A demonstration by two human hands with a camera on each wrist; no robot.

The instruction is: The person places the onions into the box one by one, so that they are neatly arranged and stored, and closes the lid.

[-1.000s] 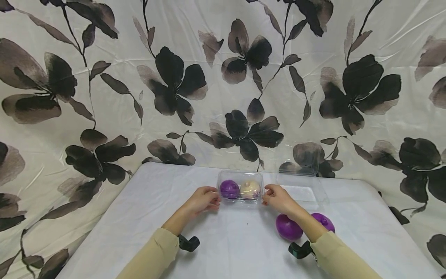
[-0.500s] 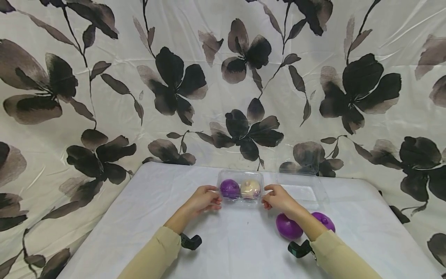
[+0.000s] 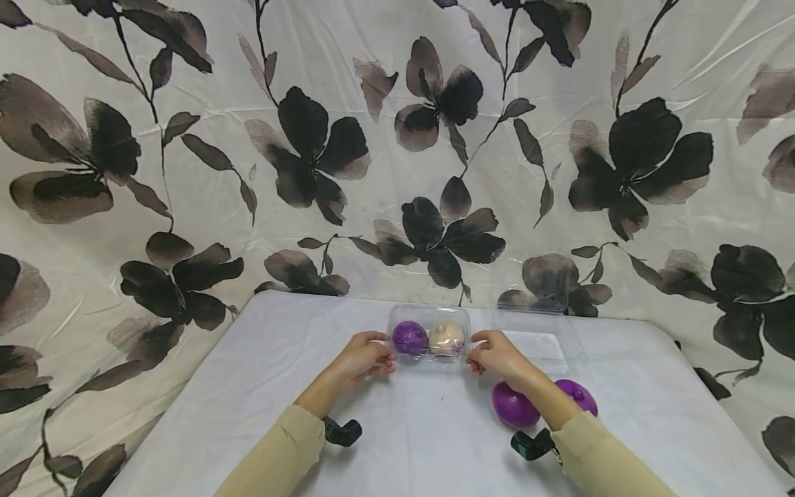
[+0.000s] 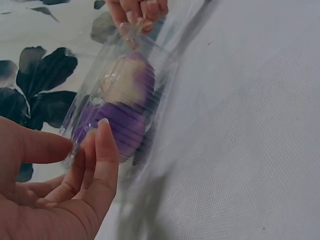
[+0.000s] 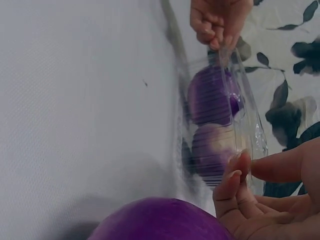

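A clear plastic clamshell box stands toward the back middle of the table. Inside it, a round purple fruit-like piece sits on the left beside a cream one with purple low on its side. My left hand pinches the box's left end at the rim; the left wrist view has thumb and fingertips close about the plastic edge. At the opposite end my right hand pinches the rim between thumb and forefinger, as the right wrist view shows.
A second clear clamshell box stands right of the first, its lid raised. Another purple round piece lies near my right forearm, and one more is partly hidden behind it. Floral fabric hangs behind the white-covered table.
My left hand has shifted very slightly right, closer in at the box's end. The right fingertips have edged in a little too; the box and purple pieces hold their places.
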